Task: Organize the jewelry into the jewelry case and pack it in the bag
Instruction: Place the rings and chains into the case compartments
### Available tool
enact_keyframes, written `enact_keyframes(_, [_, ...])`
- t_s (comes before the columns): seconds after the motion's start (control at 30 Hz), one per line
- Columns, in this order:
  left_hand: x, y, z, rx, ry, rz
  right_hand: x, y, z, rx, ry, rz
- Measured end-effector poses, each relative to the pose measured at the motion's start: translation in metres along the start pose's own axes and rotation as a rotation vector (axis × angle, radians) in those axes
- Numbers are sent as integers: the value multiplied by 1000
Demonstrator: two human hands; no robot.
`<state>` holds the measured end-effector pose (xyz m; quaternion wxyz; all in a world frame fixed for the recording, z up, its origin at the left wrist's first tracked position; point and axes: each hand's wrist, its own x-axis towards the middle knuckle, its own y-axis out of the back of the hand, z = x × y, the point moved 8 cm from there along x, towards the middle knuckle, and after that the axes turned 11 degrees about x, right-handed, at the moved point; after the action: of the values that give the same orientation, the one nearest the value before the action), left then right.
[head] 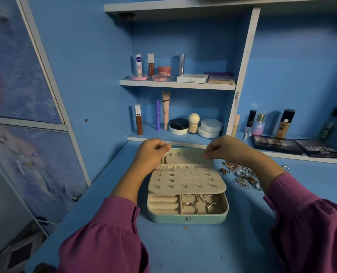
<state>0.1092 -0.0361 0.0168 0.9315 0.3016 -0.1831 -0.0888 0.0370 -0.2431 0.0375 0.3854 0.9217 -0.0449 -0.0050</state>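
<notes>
The teal jewelry case [187, 218] lies open on the blue desk, its cream lid [191, 155] tipped back. A cream earring flap [185, 181] studded with small posts covers the rear of the tray. Gold rings and chains [199, 202] lie in the front compartments beside ring rolls [163, 203]. My left hand [153, 152] is curled at the lid's left side, holding a gold chain [164, 160] that dangles against the lining. My right hand [222, 149] pinches its fingertips together at the lid's right side; what it pinches is too thin to make out.
A heap of loose silver and gold jewelry [240, 175] lies on the desk right of the case. Shelves behind hold cosmetics, with jars [210, 128] and dark palettes [319, 149] close by. A cabinet door [25, 154] stands at the left.
</notes>
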Motion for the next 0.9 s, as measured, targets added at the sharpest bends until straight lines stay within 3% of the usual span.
enact_keyframes(0.4, [-1,-5,2,-4,-6,-1,-4,8,41,-412,-166,38])
enact_keyframes(0.67, [-1,-4,1,-13,27,5,-4,4,41,-519,-207,15])
enact_keyframes(0.9, [-2,-1,3,-26,31,12,-6,8,28,-419,-118,55])
